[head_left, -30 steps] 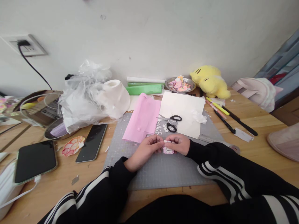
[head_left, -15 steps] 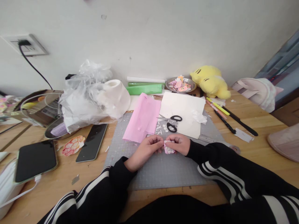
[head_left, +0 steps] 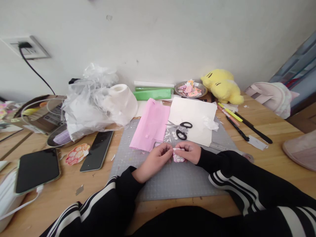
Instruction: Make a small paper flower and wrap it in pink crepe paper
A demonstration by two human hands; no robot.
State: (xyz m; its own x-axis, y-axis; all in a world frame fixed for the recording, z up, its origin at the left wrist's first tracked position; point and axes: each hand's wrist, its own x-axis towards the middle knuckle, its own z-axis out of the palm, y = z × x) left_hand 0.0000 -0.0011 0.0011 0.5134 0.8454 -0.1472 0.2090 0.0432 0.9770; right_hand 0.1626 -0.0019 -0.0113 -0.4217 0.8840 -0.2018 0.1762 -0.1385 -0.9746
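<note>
Low over the grey cutting mat point(head_left: 182, 184), my right hand point(head_left: 190, 152) pinches a small pink-and-white paper piece point(head_left: 178, 156) with dark curved outlines. My left hand point(head_left: 161, 157) is closed at the piece's left edge, thumb and forefinger together; what lies between those fingertips is too small to make out. Just beyond my hands lie black-handled scissors point(head_left: 182, 131), their blades pointing left, among thin white paper scraps point(head_left: 168, 133). To their left is a creased sheet of pink paper point(head_left: 151, 123), and to their right a white sheet point(head_left: 195, 110).
Crumpled white paper point(head_left: 210, 124) rests on the white sheet. Behind stand green rolls point(head_left: 154, 94), a metal dish point(head_left: 191, 90) of cut-outs and a yellow plush toy point(head_left: 223, 86). Pens point(head_left: 237, 128) lie right; phones point(head_left: 97, 151), a paper flower point(head_left: 77, 154) and a plastic bag point(head_left: 84, 105) left.
The paper piece has tilted slightly between my fingers. My left fingers have shifted a little at its edge; both hands stay in nearly the same place.
</note>
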